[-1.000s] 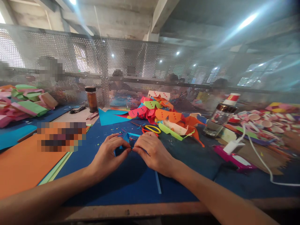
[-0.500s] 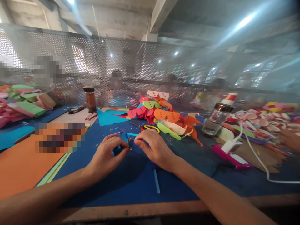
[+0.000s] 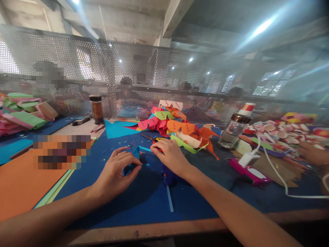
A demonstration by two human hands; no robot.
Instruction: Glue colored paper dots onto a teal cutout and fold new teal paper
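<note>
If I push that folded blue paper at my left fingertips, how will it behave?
The blue paper is probably light, since its edges look thin. Its sides would likely bend easily, but the crease at its corner may help it keep shape.

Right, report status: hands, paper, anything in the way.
Left hand holding folded blue paper. Right hand by paper's right end, contact unclear. Scissors just beyond right hand, could crowd it.

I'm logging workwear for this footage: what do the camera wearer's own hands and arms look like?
Both the left hand and right hand are ungloved. The forearms show no sleeves, and no watch, bracelet or ring is visible.
</note>
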